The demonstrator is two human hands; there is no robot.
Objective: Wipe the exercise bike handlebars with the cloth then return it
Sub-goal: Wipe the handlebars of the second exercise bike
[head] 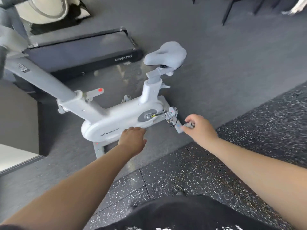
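the white exercise bike stands on the grey floor, its handlebars out of frame at the upper left and the cloth nowhere in view. the right hand curls its fingers round a small grey piece beside the near pedal (what the piece is, i cannot tell), while the left hand reaches palm-down with relaxed fingers to the lower edge of the flywheel housing. behind the grey saddle lies a dark treadmill.
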